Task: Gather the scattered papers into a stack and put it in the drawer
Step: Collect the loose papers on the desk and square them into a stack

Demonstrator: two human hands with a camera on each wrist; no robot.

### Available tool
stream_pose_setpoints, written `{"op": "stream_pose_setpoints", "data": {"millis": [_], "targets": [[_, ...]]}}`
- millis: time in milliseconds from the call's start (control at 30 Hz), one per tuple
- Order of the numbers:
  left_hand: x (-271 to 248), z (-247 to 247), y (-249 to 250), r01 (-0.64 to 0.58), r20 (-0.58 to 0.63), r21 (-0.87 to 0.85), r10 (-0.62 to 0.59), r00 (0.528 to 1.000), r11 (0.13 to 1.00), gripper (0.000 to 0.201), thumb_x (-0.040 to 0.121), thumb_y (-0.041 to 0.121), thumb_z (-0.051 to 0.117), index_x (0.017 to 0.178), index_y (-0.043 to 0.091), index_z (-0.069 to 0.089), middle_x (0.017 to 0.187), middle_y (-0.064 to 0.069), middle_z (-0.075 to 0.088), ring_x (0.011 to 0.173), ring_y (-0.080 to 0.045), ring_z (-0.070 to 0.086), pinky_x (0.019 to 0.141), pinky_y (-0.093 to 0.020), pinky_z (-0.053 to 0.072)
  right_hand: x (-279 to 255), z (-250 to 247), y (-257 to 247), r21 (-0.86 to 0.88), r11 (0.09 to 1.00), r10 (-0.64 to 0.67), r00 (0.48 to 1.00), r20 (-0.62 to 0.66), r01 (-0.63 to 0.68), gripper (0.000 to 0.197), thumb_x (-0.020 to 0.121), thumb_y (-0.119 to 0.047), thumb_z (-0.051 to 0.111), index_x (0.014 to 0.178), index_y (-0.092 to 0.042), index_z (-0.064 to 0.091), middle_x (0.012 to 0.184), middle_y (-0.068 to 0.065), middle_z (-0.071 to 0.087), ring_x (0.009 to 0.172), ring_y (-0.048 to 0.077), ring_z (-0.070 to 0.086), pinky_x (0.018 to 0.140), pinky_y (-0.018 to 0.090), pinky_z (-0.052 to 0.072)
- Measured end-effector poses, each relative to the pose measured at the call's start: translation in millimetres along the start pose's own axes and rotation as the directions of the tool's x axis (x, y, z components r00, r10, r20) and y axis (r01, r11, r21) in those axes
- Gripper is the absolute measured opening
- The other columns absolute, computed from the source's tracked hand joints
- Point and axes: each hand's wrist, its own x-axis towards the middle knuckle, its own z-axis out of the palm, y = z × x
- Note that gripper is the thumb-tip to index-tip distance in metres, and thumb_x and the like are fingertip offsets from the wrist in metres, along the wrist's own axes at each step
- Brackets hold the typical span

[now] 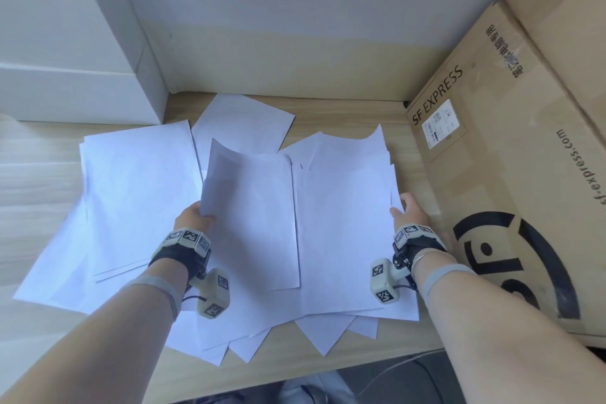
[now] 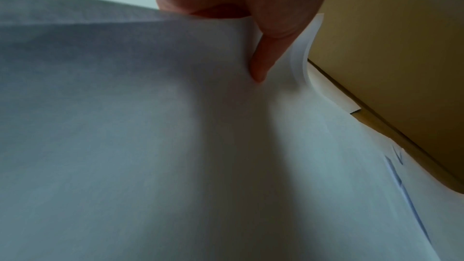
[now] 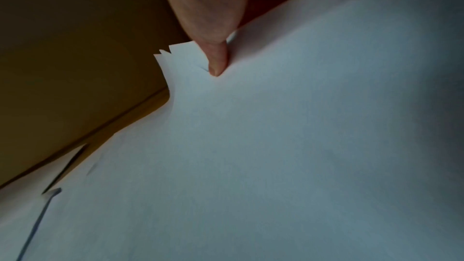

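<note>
Several white paper sheets (image 1: 137, 193) lie scattered and overlapping on the wooden desk (image 1: 42, 167). My left hand (image 1: 193, 215) pinches the left edge of a lifted, curling sheet (image 1: 252, 203) in the middle; in the left wrist view the thumb (image 2: 261, 62) lies on top of that sheet (image 2: 150, 126). My right hand (image 1: 408, 211) grips the right edge of a rough pile of sheets (image 1: 347, 226), and in the right wrist view the thumb (image 3: 217, 61) presses on the pile (image 3: 276, 146) while the other fingers are hidden beneath. No drawer is in view.
A large SF Express cardboard box (image 1: 511, 154) stands close against the right hand. White boxes (image 1: 65, 52) are stacked at the back left. The wall (image 1: 295, 10) closes the back. The desk's front edge (image 1: 295, 380) runs below the papers.
</note>
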Motion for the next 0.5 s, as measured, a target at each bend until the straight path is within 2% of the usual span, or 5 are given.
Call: {"op": "stream_pose_setpoints", "data": {"millis": [133, 267, 333, 433, 500], "targets": [[1, 1, -2, -0.001, -0.001, 0.002, 0.001, 1.0, 1.0, 0.031, 0.082, 0.005, 0.05, 0.112, 0.005, 0.062, 0.11, -0.025, 0.065, 0.1, -0.036, 0.06, 0.087, -0.037, 0.047, -2, 1, -4, -0.151, 0.988, 0.015, 0.99, 0.139, 0.006, 0.039, 0.081, -0.022, 0.069, 0.113, -0.008, 0.054, 0.114, 0.012, 0.063, 0.101, 0.028, 0.061, 0.085, 0.033, 0.049], [2, 2, -2, -0.003, 0.003, 0.013, 0.003, 1.0, 1.0, 0.032, 0.083, 0.005, 0.051, 0.113, 0.004, 0.061, 0.11, -0.025, 0.065, 0.097, -0.035, 0.059, 0.086, -0.036, 0.046, -2, -2, -9, -0.33, 0.944, 0.083, 0.982, 0.171, -0.023, 0.034, 0.092, -0.016, 0.054, 0.12, 0.004, 0.055, 0.124, 0.02, 0.06, 0.115, 0.034, 0.057, 0.09, 0.034, 0.047], [2, 2, -2, -0.011, 0.006, 0.022, 0.011, 1.0, 1.0, 0.031, 0.083, 0.005, 0.052, 0.113, 0.002, 0.06, 0.111, -0.026, 0.064, 0.103, -0.037, 0.06, 0.085, -0.035, 0.045, 0, -4, -5, -0.329, 0.943, 0.105, 0.983, 0.153, -0.049, 0.027, 0.096, -0.011, 0.045, 0.112, 0.007, 0.057, 0.118, 0.023, 0.059, 0.109, 0.034, 0.057, 0.087, 0.034, 0.046], [2, 3, -3, -0.017, 0.01, 0.029, 0.017, 1.0, 0.999, 0.03, 0.084, 0.004, 0.051, 0.112, 0.002, 0.06, 0.11, -0.026, 0.064, 0.095, -0.035, 0.058, 0.081, -0.033, 0.043, 5, -5, 2, -0.255, 0.962, 0.101, 0.995, 0.02, -0.093, 0.027, 0.098, -0.01, 0.036, 0.074, 0.0, 0.045, 0.093, 0.02, 0.046, 0.082, 0.027, 0.045, 0.071, 0.03, 0.037], [3, 3, -3, -0.013, 0.01, 0.025, 0.012, 1.0, 1.0, 0.029, 0.084, 0.004, 0.051, 0.111, 0.002, 0.06, 0.108, -0.026, 0.064, 0.085, -0.031, 0.054, 0.078, -0.032, 0.042, 4, -7, 4, -0.189, 0.976, 0.098, 0.993, -0.058, -0.107, 0.027, 0.099, -0.013, 0.035, 0.082, 0.002, 0.05, 0.096, 0.023, 0.052, 0.084, 0.03, 0.049, 0.076, 0.034, 0.043]]}}
